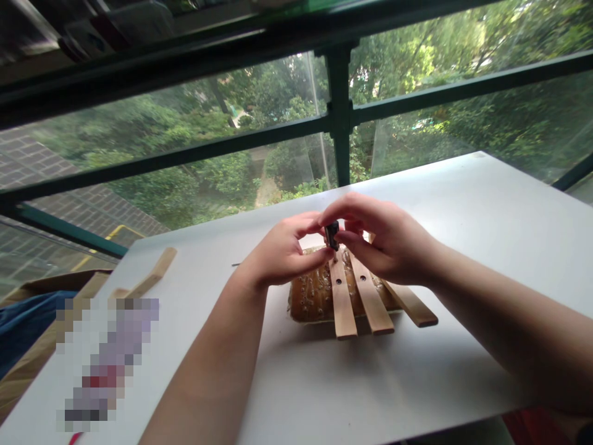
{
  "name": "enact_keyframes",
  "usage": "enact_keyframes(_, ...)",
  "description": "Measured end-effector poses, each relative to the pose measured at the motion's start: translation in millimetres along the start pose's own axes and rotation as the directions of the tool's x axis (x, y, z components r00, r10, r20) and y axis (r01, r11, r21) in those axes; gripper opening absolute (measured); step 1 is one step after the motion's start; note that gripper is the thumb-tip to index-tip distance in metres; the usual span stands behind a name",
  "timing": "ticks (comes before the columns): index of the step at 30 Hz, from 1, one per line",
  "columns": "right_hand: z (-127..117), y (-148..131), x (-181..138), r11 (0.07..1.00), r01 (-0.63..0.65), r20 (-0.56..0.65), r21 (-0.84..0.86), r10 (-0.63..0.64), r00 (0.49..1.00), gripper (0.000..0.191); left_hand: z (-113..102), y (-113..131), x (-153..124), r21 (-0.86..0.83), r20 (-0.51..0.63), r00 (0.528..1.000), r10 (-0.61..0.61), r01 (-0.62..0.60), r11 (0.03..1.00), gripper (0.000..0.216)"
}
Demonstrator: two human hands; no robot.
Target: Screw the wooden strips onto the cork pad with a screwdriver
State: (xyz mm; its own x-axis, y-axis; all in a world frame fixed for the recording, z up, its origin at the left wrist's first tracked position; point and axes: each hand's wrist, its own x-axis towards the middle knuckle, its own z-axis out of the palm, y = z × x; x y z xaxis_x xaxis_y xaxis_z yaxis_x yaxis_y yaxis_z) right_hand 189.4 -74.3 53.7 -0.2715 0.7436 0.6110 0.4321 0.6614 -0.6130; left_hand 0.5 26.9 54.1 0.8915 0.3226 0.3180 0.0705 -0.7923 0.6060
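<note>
Above a brown, glossy, loaf-shaped block (pixel 311 296) on the table, both my hands meet at a small black piece (pixel 332 235). My left hand (pixel 287 250) curls around its left side, with thumb and fingers closed at its edges. From the right, my right hand (pixel 377 238) pinches the same piece between thumb and fingers. Three wooden slats lie across the block: a left slat (pixel 343 309), a middle slat (pixel 373 303) and a right slat (pixel 414 306). The left and middle ones each show a dark round hole or screw. Their far ends are partly hidden by my hands.
At the table's left side lies another wooden piece (pixel 155 272), close to a blurred purplish item (pixel 123 346). A thin dark rod tip (pixel 236 264) shows beside my left forearm. Cardboard (pixel 88 287) and blue cloth (pixel 32 321) are beyond the left edge. A green-framed window (pixel 340 111) borders the white table (pixel 306 395).
</note>
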Motion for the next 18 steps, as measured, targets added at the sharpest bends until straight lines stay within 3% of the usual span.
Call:
enact_keyframes(10, 2, 3, 2, 0.999, -0.048, -0.097, -0.021, 0.046, 0.994, 0.025, 18, 7, 7, 0.132, -0.154, 0.975, -0.16, 0.18, 0.975, 0.024)
enact_keyframes(14, 5, 4, 0, 0.985, -0.15, -0.147, 0.084, 0.161, 0.976, 0.034, 17, 10, 8, 0.124, -0.157, 0.976, -0.152, 0.172, 0.977, 0.03)
enact_keyframes(18, 5, 2, 0, 0.982, -0.166, -0.125, 0.094, 0.177, 0.976, 0.027, 9, 7, 3, -0.015, -0.068, 0.995, -0.077, 0.076, 0.997, 0.026)
